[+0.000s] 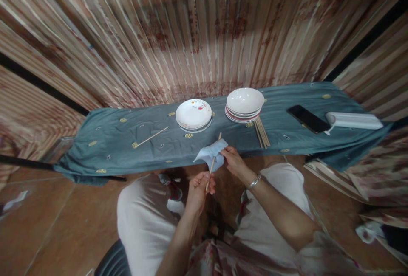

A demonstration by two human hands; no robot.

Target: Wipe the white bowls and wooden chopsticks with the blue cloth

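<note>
My left hand (200, 187) is closed round the lower end of a wooden chopstick (211, 166), which slants up and away from me. A light blue cloth (208, 153) lies against the middle of that chopstick, and its far tip shows beyond the cloth. My right hand (234, 161) pinches the right side of the cloth. Both hands are just in front of the table's near edge. Farther left on the table lies a single chopstick (152, 136). Several more chopsticks (262, 132) lie side by side to the right of my hands.
A grey-green patterned cloth covers the narrow table (121, 148). Stacked plates (193, 114) stand at its middle, with stacked bowls (245, 102) beside them. Farther right lie a black phone (307, 119) and a white cylindrical object (355, 120). Behind hangs a striped curtain (197, 34).
</note>
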